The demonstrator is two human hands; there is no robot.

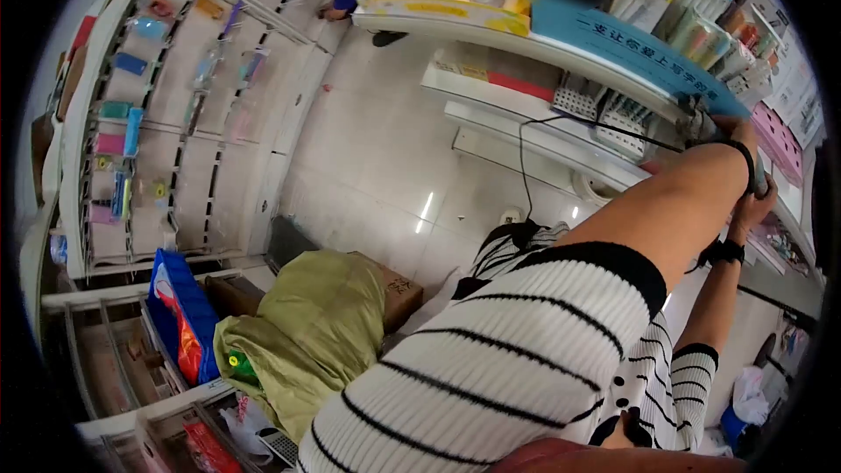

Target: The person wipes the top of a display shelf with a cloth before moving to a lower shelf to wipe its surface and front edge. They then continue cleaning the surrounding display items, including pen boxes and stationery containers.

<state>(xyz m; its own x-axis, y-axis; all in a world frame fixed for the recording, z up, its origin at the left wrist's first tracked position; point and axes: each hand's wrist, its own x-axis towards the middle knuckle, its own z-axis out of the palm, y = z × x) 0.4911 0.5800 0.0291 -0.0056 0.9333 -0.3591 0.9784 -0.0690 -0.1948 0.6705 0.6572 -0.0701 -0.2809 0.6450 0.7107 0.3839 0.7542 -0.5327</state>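
My left hand (729, 125) reaches to the edge of the display shelf, beside the blue sign strip (631, 48). Its fingers are mostly hidden behind the wrist, next to a small dark grey thing (698, 123) that I cannot make out. Lower and to the right, my right hand (757, 203) has its fingers closed around a pale grey-green object (760, 173), too small and covered to name. Clear packs of pens (699, 35) stand above my hands, and a pink perforated panel (778, 142) is close by on the right.
A black cable (561, 116) hangs below the shelf. A pegboard rack (175, 88) with small packaged goods stands on the left. An olive-green bag (320, 324), a cardboard box (401, 293) and a blue bag (180, 315) lie lower left. Another person's hand (333, 13) shows at top.
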